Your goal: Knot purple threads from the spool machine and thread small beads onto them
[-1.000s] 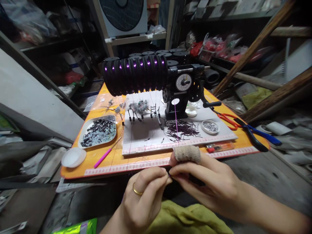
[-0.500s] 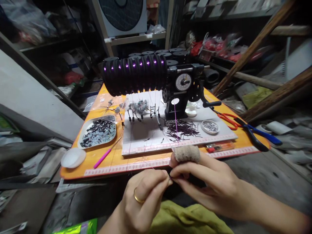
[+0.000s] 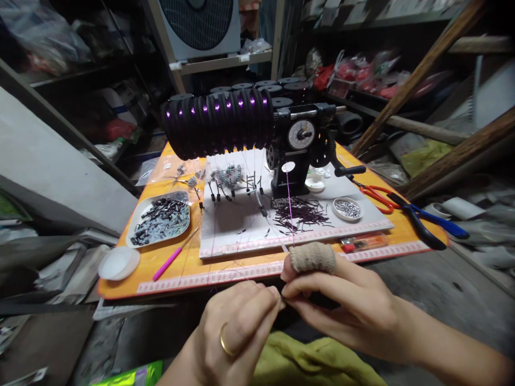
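Left grip (image 3: 239, 327), right grip (image 3: 350, 305) pinched, contents hidden, purple thread (image 3: 289, 198) near-vertical, leading downward

No word, brand or number can be read for certain. One pink-and-white tape (image 3: 177, 282) along the near edge of the counter (image 3: 116, 288) and another on the near edge of the white board (image 3: 341, 185) carry printed rows, too small to make out. The machine's dial (image 3: 295, 139) bears markings, likewise unreadable.

Tabletop (image 3: 151, 261) was brightly lit; surrounding shelves (image 3: 382, 24) lay dim. Purple glints ran along the spools (image 3: 217, 123), soft shadow beneath on the white board (image 3: 219, 236). Frame edges stretched, blurred.
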The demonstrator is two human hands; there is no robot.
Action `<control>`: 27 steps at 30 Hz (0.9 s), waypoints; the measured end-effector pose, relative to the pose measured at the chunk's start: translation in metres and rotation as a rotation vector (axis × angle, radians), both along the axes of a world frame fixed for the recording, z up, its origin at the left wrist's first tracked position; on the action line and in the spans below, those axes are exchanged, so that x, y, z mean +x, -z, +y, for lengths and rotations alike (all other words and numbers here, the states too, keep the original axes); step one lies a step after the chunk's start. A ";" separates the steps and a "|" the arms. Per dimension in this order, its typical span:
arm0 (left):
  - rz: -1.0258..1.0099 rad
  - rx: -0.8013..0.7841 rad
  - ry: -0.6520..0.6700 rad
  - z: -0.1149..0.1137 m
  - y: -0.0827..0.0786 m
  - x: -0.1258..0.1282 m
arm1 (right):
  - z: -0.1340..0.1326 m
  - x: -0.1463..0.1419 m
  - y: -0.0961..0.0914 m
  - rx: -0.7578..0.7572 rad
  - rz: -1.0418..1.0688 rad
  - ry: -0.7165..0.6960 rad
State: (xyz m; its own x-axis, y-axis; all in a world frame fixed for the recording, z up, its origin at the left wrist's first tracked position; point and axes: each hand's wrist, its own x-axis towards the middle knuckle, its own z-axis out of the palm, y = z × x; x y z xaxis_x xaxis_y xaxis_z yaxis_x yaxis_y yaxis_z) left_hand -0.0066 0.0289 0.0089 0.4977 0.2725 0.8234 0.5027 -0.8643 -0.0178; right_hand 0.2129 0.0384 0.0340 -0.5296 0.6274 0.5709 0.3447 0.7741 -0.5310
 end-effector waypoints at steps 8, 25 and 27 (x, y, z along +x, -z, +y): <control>-0.016 0.010 0.040 0.004 -0.004 0.003 | 0.002 -0.006 -0.003 -0.047 0.080 -0.009; -0.028 -0.019 0.062 0.003 -0.003 0.004 | 0.001 -0.006 -0.005 -0.158 0.076 -0.011; -0.024 -0.010 0.060 0.002 -0.003 0.004 | 0.001 -0.006 -0.005 -0.161 0.073 -0.012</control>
State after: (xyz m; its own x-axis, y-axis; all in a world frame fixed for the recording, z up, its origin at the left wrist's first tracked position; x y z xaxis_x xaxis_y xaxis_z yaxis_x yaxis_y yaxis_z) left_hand -0.0026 0.0314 0.0123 0.4935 0.2512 0.8327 0.4502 -0.8929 0.0025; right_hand 0.2069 0.0392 0.0389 -0.4986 0.7073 0.5010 0.2918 0.6812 -0.6714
